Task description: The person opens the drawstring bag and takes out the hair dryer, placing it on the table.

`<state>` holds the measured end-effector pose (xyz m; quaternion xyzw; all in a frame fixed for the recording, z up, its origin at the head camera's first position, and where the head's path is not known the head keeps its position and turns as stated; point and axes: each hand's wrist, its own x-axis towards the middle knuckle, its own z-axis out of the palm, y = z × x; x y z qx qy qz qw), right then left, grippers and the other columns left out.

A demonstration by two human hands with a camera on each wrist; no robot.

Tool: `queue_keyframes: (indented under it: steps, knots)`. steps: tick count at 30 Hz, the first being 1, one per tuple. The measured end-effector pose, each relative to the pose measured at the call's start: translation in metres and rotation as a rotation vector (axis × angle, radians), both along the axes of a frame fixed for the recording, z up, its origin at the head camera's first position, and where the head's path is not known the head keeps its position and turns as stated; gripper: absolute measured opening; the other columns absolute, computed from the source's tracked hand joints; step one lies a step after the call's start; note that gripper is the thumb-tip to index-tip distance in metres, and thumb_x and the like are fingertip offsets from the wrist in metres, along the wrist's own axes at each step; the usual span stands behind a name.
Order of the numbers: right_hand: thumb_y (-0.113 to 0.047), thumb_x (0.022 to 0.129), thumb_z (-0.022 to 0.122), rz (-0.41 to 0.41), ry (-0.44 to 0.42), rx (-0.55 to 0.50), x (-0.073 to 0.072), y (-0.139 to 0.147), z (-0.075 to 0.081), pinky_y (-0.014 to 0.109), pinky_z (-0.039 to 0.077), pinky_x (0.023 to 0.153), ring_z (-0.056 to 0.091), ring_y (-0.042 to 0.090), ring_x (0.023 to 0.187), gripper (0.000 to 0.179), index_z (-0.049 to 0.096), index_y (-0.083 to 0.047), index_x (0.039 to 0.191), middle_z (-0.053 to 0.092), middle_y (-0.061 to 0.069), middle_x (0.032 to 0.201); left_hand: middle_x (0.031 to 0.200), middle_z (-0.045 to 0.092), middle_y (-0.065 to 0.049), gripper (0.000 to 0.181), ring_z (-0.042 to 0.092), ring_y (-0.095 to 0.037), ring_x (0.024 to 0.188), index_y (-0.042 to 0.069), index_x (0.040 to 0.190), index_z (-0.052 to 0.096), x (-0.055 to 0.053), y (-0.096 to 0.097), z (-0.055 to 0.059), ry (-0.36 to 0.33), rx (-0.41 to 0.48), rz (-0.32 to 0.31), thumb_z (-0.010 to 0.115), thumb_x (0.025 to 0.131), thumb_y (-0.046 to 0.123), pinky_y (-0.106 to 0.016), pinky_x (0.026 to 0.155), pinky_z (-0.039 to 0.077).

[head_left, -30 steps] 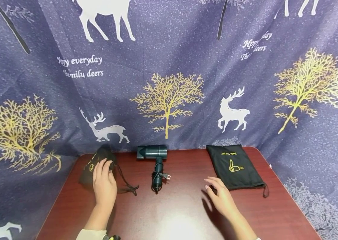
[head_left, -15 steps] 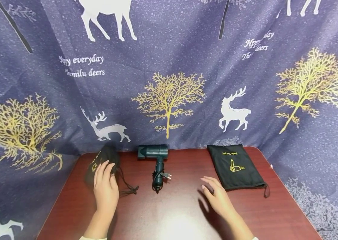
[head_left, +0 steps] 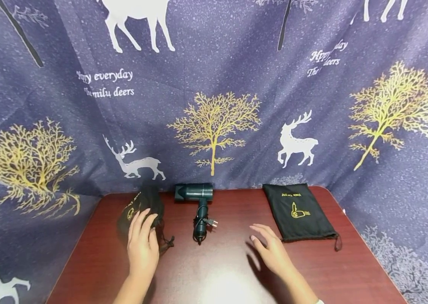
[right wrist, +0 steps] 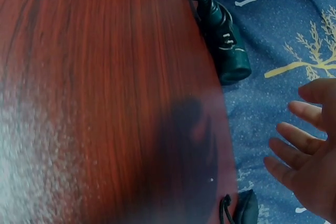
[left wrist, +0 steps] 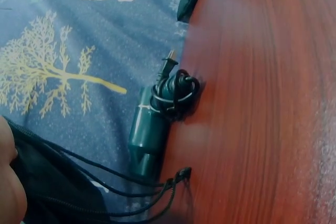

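- Your left hand (head_left: 143, 240) has its fingers bent over the left bag (head_left: 145, 202) and grips it; the bag's outer edge is blurred, so I can't tell whether it touches the table (head_left: 218, 266).
- The left bag is black with yellow print, over the left side of the table, its drawstring (head_left: 169, 242) trailing toward the dryer (head_left: 199, 193).
- Your right hand (head_left: 271, 249) is well open, fingers apart and slightly bent, with hold of nothing; it is above the table near the right bag (head_left: 299, 213), its shadow falling beside it.
- The right bag lies flat on your right, black too, with a yellow dryer drawing and a cord loop (head_left: 337, 242) at its near corner.
- The dryer, dark green, lies between the bags at the table's far edge, nozzle to your left, handle toward you.
- Its cord (head_left: 200, 220) is wound round the handle, the plug (head_left: 211, 222) sticking out to your right.
- Behind hangs a blue-purple cloth (head_left: 237, 71) with white deer and yellow trees.
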<state>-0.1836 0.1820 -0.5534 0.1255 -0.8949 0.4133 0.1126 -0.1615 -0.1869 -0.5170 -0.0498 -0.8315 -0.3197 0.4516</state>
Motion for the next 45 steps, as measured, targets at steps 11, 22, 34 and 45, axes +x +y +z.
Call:
queue_keyframes:
  steps: [11,22,34,45]
  knots:
    - [-0.014,0.096,0.067,0.032,0.005,-0.001,0.0,-0.01,0.004,0.049,0.044,0.109,0.058,0.021,0.131,0.035,0.066,-0.019,0.13,0.064,0.004,0.136,0.137,0.062,-0.011,0.046,0.05,-0.042,0.135,0.01,0.119,0.07,0.002,0.019,0.005,0.015,-0.02,-0.058,0.063,0.081,-0.015,-0.016,0.121,0.02]
    - [-0.015,0.096,0.068,0.075,0.048,-0.004,0.001,-0.023,0.006,0.047,0.046,0.107,0.06,0.019,0.129,0.037,0.065,-0.021,0.132,0.064,-0.006,0.134,0.134,0.064,-0.011,0.045,0.052,-0.045,0.13,0.011,0.115,0.072,0.008,0.044,0.012,0.086,-0.042,-0.146,0.061,0.079,-0.015,-0.019,0.121,0.025]
    - [-0.022,0.099,0.064,0.111,0.01,-0.015,0.0,-0.034,0.012,0.046,0.045,0.11,0.058,0.015,0.131,0.038,0.061,-0.032,0.136,0.061,-0.011,0.137,0.133,0.065,-0.009,0.042,0.053,-0.042,0.13,0.014,0.115,0.073,0.012,0.068,0.009,0.11,-0.056,-0.221,0.058,0.083,-0.009,-0.016,0.118,0.028]
    - [-0.032,0.104,0.055,0.17,-0.024,-0.047,-0.001,-0.054,0.019,0.044,0.046,0.109,0.057,0.011,0.131,0.037,0.056,-0.038,0.14,0.059,-0.017,0.138,0.129,0.067,-0.012,0.04,0.054,-0.045,0.127,0.01,0.111,0.073,0.013,0.082,0.007,0.182,-0.086,-0.3,0.058,0.079,-0.007,-0.023,0.119,0.032]
